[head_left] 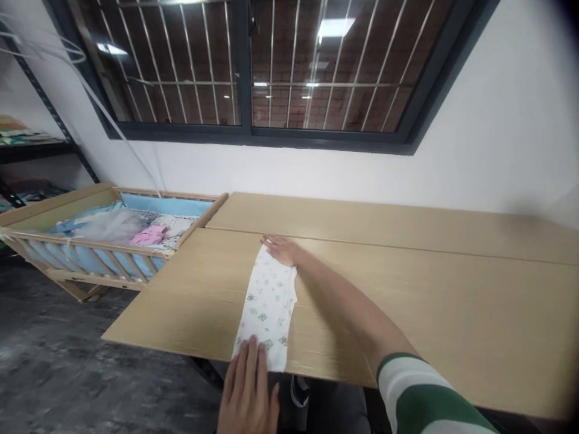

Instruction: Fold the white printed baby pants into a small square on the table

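A white piece of baby clothing (266, 301) with small green and grey prints lies flat in a long narrow shape on the wooden table, perhaps trousers folded lengthwise. Its near end reaches the table's front edge. My left hand (248, 386) rests its straight fingertips on that near end, palm down, holding nothing. At the far end my right hand (281, 250) lies flat on the cloth, its fingers stretched out toward the left.
The wooden table (407, 289) has a seam along its back part. To its left stands a wooden crib (104, 247) with blue lining, holding pink cloth (151, 235) and other fabric. A dark shelf (36, 150) is far left; a barred window (246, 72) is above.
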The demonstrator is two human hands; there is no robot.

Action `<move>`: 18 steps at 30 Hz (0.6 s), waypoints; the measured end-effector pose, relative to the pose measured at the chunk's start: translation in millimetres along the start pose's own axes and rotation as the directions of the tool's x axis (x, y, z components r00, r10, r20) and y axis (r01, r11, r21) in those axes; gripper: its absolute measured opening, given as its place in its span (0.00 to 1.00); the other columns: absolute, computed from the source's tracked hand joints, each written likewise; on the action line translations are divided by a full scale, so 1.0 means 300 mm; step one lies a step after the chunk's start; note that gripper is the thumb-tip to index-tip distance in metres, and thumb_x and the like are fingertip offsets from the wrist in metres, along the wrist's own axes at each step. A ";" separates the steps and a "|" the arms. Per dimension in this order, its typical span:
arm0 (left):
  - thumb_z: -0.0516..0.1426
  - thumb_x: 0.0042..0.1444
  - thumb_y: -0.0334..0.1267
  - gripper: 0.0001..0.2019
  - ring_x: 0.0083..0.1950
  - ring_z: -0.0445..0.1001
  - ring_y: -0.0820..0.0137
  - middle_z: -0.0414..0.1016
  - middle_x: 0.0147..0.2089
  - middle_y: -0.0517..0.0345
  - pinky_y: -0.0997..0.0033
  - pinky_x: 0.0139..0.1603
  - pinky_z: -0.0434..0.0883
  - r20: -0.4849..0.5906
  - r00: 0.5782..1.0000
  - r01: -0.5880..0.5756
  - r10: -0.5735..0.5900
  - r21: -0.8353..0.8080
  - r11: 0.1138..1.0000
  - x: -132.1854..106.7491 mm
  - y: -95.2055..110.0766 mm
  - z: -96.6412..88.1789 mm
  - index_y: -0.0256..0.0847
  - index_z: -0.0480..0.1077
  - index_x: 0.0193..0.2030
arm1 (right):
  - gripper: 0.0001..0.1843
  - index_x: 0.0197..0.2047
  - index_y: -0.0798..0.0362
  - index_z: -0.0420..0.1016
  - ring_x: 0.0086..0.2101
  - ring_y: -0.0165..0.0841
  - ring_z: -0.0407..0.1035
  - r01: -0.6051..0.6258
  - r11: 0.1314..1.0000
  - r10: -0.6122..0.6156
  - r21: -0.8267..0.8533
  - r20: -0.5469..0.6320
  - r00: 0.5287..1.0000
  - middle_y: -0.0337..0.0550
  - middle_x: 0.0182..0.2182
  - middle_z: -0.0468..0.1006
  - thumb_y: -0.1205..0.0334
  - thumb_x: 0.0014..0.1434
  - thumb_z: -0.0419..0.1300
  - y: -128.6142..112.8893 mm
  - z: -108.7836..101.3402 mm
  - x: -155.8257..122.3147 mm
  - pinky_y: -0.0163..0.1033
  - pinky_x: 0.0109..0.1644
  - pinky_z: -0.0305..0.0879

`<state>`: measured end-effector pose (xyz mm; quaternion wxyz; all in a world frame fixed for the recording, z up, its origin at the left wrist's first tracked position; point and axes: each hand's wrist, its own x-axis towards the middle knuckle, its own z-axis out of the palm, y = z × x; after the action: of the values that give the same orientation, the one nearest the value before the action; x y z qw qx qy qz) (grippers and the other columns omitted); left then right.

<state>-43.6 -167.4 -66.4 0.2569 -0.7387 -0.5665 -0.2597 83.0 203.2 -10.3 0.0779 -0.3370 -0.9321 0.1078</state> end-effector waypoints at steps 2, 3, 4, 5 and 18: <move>0.55 0.63 0.39 0.35 0.66 0.70 0.50 0.69 0.67 0.35 0.52 0.62 0.67 0.063 0.998 0.009 -0.006 -0.055 0.998 0.022 0.051 0.015 0.29 0.51 0.74 | 0.29 0.74 0.50 0.58 0.72 0.40 0.45 -0.060 0.997 0.057 -0.052 -0.067 0.996 0.47 0.73 0.53 0.54 0.72 0.47 0.007 -0.027 -0.031 0.50 0.75 0.37; 0.55 0.64 0.40 0.33 0.66 0.69 0.49 0.68 0.68 0.35 0.51 0.63 0.67 0.083 0.996 0.032 -0.025 -0.080 0.996 0.032 0.076 0.021 0.29 0.55 0.73 | 0.30 0.73 0.52 0.59 0.72 0.42 0.46 -0.083 0.992 0.074 -0.090 -0.106 0.992 0.50 0.73 0.54 0.56 0.71 0.48 0.000 -0.045 -0.054 0.51 0.75 0.38; 0.54 0.64 0.40 0.30 0.66 0.69 0.49 0.68 0.68 0.36 0.50 0.63 0.67 0.092 0.995 0.054 -0.045 -0.098 0.994 0.042 0.095 0.026 0.29 0.59 0.70 | 0.30 0.73 0.55 0.59 0.72 0.44 0.45 -0.097 0.986 0.078 -0.132 -0.143 0.987 0.53 0.73 0.54 0.58 0.70 0.49 -0.014 -0.063 -0.084 0.53 0.74 0.38; 0.54 0.65 0.40 0.27 0.65 0.69 0.51 0.69 0.67 0.37 0.51 0.63 0.67 0.088 0.995 0.063 -0.053 -0.110 0.992 0.050 0.106 0.028 0.29 0.62 0.68 | 0.30 0.72 0.57 0.59 0.72 0.46 0.45 -0.103 0.980 0.072 -0.172 -0.176 0.982 0.55 0.73 0.53 0.60 0.69 0.50 -0.038 -0.083 -0.122 0.54 0.74 0.39; 0.47 0.53 0.17 0.28 0.55 0.76 0.63 0.78 0.59 0.53 0.61 0.54 0.73 0.025 0.984 -0.160 0.179 -0.335 0.929 0.069 -0.047 -0.042 0.40 0.71 0.57 | 0.22 0.64 0.55 0.69 0.64 0.46 0.62 0.201 0.977 -0.207 -0.071 -0.086 0.975 0.57 0.65 0.69 0.66 0.67 0.56 -0.584 0.041 -0.913 0.53 0.67 0.60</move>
<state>-53.8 -158.1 -42.1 0.1348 -0.8243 -0.4557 -0.3079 181.4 -106.6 2.5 0.1215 -0.2463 -0.9600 0.0542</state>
